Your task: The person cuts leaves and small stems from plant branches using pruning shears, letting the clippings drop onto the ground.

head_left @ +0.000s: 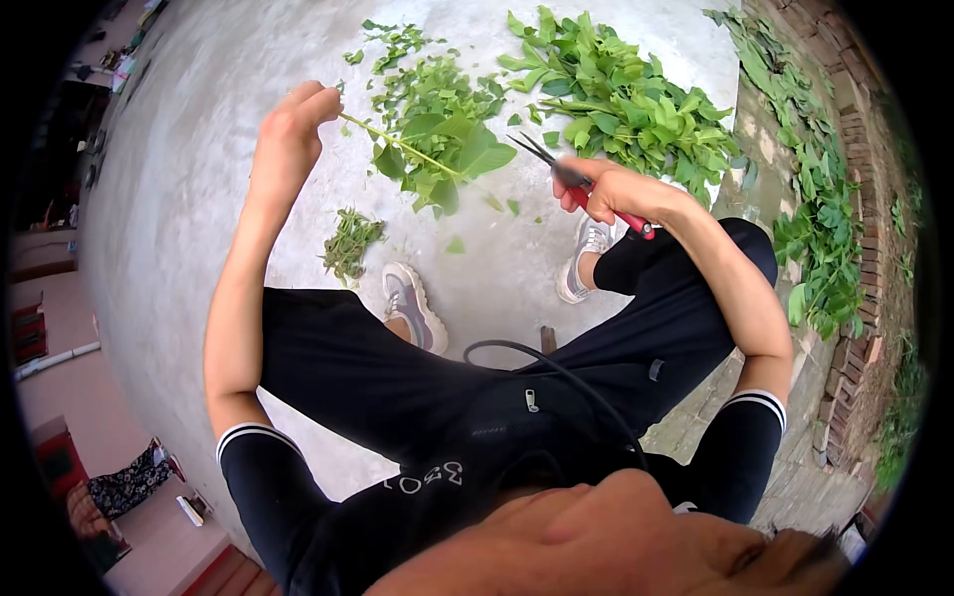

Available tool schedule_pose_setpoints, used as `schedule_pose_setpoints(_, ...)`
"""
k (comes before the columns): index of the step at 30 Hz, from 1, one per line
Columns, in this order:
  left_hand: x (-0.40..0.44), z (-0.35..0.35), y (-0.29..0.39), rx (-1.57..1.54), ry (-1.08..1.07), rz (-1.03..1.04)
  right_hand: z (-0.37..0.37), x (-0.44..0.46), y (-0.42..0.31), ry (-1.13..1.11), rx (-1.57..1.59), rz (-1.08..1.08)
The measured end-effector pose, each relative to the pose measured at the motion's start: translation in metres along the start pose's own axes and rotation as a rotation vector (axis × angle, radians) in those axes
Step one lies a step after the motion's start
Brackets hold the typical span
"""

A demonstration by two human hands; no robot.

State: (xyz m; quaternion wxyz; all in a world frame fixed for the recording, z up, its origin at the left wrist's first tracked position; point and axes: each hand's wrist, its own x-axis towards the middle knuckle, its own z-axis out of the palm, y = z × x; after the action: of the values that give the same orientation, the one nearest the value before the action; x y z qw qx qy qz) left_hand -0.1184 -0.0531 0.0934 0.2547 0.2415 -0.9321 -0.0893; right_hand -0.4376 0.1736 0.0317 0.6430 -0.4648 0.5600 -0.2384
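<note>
My left hand (296,121) is closed on the end of a thin green stem (397,142), with large green leaves (484,152) at its other end. My right hand (606,191) is wrapped round red-handled pruning shears (634,224). The two dark blades are apart and point toward the leaves on the stem, without touching them. Behind the held stem, cut leaves (437,89) lie scattered on the grey concrete. A larger heap of leafy branches (636,104) lies beyond my right hand.
A small pile of green trimmings (351,243) lies near my shoe (413,306). More leafy branches (820,233) lie along a brick edge (868,248) at the right. A dark cable (556,366) loops over my lap. Pink walls (60,368) stand at the far left.
</note>
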Motion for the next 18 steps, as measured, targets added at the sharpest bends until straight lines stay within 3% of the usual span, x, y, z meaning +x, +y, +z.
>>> schedule_pose_setpoints(8,0.003,-0.005,-0.001,0.069,0.076,-0.002,-0.005,-0.007,0.0,-0.148,0.132,0.126)
schedule_pose_setpoints(13,0.005,0.004,0.003,0.053,0.039,0.086,0.01,0.001,0.003,-0.113,0.211,0.034)
schedule_pose_setpoints(16,0.006,0.007,0.004,0.077,0.024,0.128,0.012,0.005,-0.001,-0.106,-0.003,0.006)
schedule_pose_setpoints(18,0.006,0.009,0.004,0.073,0.029,0.131,0.014,0.008,0.005,-0.059,0.023,0.093)
